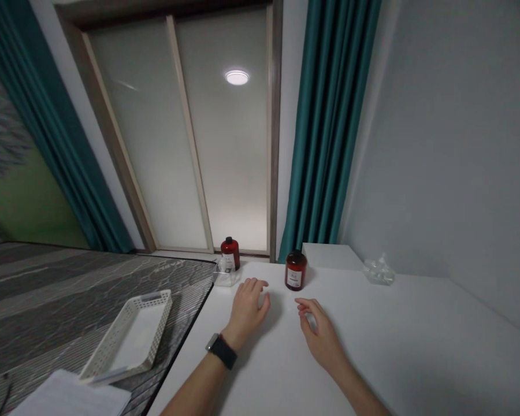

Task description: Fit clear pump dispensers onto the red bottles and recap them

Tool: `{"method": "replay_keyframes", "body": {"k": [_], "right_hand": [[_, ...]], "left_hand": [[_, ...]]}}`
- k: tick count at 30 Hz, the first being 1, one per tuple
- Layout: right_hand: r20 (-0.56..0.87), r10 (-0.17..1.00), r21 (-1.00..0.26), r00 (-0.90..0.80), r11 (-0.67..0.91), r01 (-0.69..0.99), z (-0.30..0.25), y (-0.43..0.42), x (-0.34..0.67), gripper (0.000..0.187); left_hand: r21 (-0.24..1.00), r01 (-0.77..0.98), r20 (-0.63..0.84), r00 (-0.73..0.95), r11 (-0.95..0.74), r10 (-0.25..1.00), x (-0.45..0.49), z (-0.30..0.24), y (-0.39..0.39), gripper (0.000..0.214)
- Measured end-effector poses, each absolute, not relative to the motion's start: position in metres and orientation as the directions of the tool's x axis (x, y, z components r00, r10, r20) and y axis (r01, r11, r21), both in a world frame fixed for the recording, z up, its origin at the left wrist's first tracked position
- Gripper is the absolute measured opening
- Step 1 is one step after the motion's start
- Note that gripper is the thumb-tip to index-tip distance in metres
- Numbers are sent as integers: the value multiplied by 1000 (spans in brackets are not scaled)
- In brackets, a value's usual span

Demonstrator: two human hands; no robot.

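Observation:
My left hand [250,308], with a dark watch on its wrist, hovers over the white table, fingers apart and curved, holding nothing. My right hand [319,331] is likewise bare, its thumb and fingers parted. Just beyond my right fingertips stands an upright red-brown bottle [295,270] with a black cap and a white label. A second such bottle [230,253] stands farther back on the left. In front of it, partly overlapping its label, sits a clear plastic container [225,273], beyond my left hand. Neither hand touches a bottle.
Another clear container [378,270] stands at the table's [385,346] back right, near a white box [331,256]. Left of the table, a white perforated basket [158,329] and white papers [71,396] lie on a grey patterned bed cover [82,300].

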State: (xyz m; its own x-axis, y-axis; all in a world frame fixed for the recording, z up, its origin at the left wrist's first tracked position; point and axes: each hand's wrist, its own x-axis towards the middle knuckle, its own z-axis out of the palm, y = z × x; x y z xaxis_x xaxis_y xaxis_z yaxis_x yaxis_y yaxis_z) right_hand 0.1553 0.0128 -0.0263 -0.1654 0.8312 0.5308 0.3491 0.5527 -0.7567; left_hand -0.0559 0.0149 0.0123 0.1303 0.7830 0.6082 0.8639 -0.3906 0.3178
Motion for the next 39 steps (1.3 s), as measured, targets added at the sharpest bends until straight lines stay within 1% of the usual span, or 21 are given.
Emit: {"method": "replay_keyframes", "body": {"k": [3, 7, 10, 15, 20, 25, 32, 36, 39], "right_hand": [[534, 829, -754, -168, 556, 350, -27, 13, 155, 26], [535, 825, -746, -181, 562, 357, -27, 11, 156, 26], [526, 828, -743, -196, 559, 369, -26, 8, 155, 26], [519, 829, -734, -210, 558, 387, -25, 5, 153, 26], [511, 826, -729, -237, 563, 389, -26, 2, 151, 27], [503, 828, -728, -249, 561, 395, -25, 0, 151, 28], [489, 828, -727, -274, 560, 397, -25, -3, 150, 29], [473, 825, -722, -310, 565, 399, -24, -5, 148, 31], [466, 824, -725, -322, 564, 396, -23, -6, 147, 32]], "left_hand": [[397, 853, 664, -12, -339, 747, -73, 19, 31, 28], [469, 856, 648, -169, -215, 742, -117, 32, 68, 41], [550, 824, 580, -260, -136, 772, -156, 41, 97, 47], [705, 708, 404, -341, -51, 849, -207, 41, 134, 56], [843, 535, 264, -325, -54, 908, -222, 33, 156, 61], [934, 332, 222, -255, -131, 941, -213, 26, 166, 56], [968, 155, 233, -247, -199, 941, -205, 11, 166, 59], [972, 108, 226, -226, -207, 948, -193, 6, 159, 58], [970, 106, 238, -207, -220, 949, -177, 4, 149, 55]]}}
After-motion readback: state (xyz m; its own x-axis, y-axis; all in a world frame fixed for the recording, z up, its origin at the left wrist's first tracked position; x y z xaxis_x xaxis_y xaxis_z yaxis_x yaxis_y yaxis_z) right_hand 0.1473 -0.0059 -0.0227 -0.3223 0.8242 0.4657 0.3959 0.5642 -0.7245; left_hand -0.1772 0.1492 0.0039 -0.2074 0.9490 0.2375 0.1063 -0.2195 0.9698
